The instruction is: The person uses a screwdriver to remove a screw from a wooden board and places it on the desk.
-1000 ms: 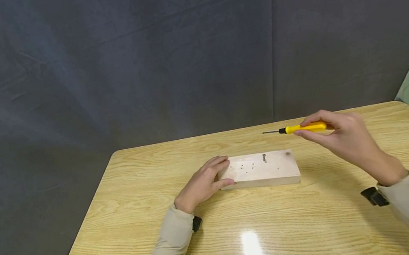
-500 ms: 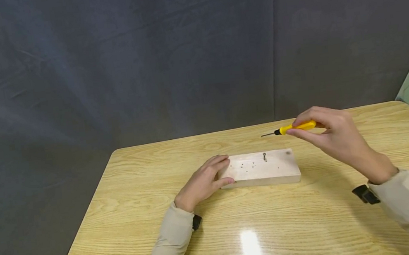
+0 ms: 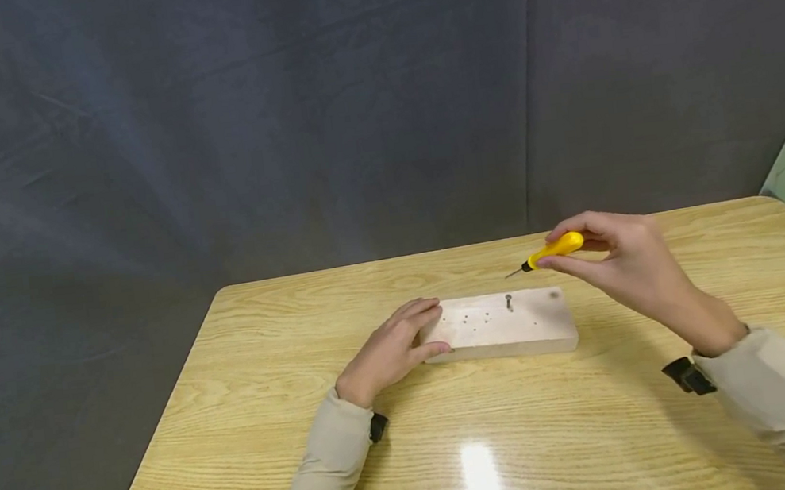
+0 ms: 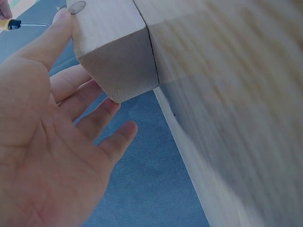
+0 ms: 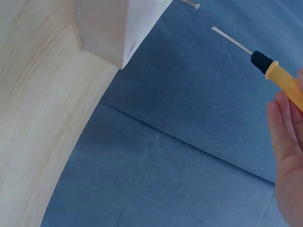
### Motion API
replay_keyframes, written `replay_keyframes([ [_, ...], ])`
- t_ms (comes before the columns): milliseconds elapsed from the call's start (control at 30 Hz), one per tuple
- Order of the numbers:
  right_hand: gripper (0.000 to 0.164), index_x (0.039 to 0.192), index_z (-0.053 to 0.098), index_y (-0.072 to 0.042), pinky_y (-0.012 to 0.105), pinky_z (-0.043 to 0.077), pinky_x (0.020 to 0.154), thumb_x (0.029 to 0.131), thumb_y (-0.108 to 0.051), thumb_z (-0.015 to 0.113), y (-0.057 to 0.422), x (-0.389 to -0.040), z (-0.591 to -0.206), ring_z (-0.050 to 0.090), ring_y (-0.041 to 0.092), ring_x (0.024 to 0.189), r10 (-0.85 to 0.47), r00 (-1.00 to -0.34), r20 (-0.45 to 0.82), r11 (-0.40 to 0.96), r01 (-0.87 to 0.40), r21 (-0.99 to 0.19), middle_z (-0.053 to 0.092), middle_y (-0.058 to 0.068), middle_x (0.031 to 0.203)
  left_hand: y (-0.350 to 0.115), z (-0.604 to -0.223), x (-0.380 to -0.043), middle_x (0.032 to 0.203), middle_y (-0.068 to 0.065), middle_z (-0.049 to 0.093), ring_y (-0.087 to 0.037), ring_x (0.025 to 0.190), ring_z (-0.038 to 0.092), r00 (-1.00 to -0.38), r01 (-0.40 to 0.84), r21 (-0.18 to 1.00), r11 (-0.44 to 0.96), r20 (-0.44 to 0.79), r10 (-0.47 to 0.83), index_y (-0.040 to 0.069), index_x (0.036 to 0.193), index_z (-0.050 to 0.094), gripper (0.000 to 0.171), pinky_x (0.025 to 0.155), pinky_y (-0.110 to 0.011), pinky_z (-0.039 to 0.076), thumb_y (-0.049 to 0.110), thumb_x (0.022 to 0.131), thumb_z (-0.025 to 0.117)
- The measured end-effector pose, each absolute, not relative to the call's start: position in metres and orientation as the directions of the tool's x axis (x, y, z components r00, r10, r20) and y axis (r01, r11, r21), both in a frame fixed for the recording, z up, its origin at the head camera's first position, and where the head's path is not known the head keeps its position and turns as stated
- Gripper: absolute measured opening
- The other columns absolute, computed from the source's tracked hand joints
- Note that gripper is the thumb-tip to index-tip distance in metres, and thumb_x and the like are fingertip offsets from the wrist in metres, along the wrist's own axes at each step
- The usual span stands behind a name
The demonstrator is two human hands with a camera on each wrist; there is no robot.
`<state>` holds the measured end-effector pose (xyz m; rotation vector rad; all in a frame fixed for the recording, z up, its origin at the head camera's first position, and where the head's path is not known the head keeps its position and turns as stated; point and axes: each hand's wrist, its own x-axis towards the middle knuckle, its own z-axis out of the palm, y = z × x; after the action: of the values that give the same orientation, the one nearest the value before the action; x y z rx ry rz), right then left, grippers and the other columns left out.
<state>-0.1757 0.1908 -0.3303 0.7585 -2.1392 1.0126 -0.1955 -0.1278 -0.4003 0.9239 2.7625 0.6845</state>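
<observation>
The right grip (image 3: 627, 260) is being clamped on a yellow screwdriver (image 3: 566, 244), tip just apart from a screw (image 3: 509, 302) in the wooden block (image 3: 509, 332). Its left end is being clasped on the surface (image 3: 412, 434) by the left grip (image 3: 389, 349). Close shaft-to-screw alignment is probably being called for.

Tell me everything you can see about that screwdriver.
The screwdriver has a smooth yellow handle that looks like plastic, a black collar and a thin, metallic-looking shank. The right hand pinches its handle between thumb and fingers, holding it in the air. In the head view it slants down and leftward, its tip near but apart from the screw standing in the wooden block.
</observation>
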Motion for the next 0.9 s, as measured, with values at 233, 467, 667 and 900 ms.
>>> replay_keyframes([
  [233, 0.04, 0.091, 0.075, -0.004, 0.005, 0.053, 0.075, 0.057, 0.012, 0.089, 0.184, -0.177, -0.329, 0.06, -0.015, 0.081, -0.225, -0.629, 0.744, 0.507, -0.728, -0.463, 0.073, 0.004, 0.085, -0.129, -0.4, -0.195, 0.161, -0.003, 0.035, -0.023, 0.151, 0.028, -0.801, 0.527, 0.467, 0.71, -0.004, 0.598, 0.011, 0.151, 0.043, 0.069, 0.122, -0.041, 0.03, 0.047, 0.095, 0.06],
  [467, 0.041, 0.094, 0.072, 0.0, 0.008, 0.055, 0.067, 0.058, 0.017, 0.086, 0.175, -0.177, -0.327, 0.067, -0.012, 0.075, -0.145, -0.695, 0.705, 0.443, -0.682, -0.581, 0.074, -0.005, 0.089, -0.129, -0.402, -0.197, 0.161, -0.003, 0.035, -0.023, 0.151, 0.028, -0.801, 0.53, 0.462, 0.711, -0.003, 0.599, 0.011, 0.151, 0.043, 0.069, 0.123, -0.04, 0.03, 0.047, 0.095, 0.061],
  [667, 0.039, 0.098, 0.074, 0.0, 0.01, 0.056, 0.066, 0.063, 0.014, 0.086, 0.17, -0.176, -0.326, 0.068, -0.011, 0.075, -0.137, -0.719, 0.682, 0.434, -0.662, -0.611, 0.075, -0.004, 0.09, -0.129, -0.402, -0.197, 0.161, -0.003, 0.035, -0.023, 0.151, 0.028, -0.799, 0.534, 0.461, 0.709, 0.001, 0.601, 0.011, 0.151, 0.044, 0.069, 0.123, -0.04, 0.03, 0.047, 0.094, 0.061],
  [900, 0.037, 0.102, 0.074, 0.001, 0.008, 0.055, 0.067, 0.067, 0.01, 0.085, 0.167, -0.179, -0.327, 0.064, -0.016, 0.078, -0.176, -0.719, 0.672, 0.463, -0.663, -0.588, 0.076, 0.015, 0.093, -0.129, -0.403, -0.197, 0.16, -0.003, 0.035, -0.024, 0.151, 0.028, -0.799, 0.534, 0.464, 0.707, 0.003, 0.601, 0.011, 0.151, 0.044, 0.069, 0.122, -0.041, 0.031, 0.047, 0.095, 0.06],
])
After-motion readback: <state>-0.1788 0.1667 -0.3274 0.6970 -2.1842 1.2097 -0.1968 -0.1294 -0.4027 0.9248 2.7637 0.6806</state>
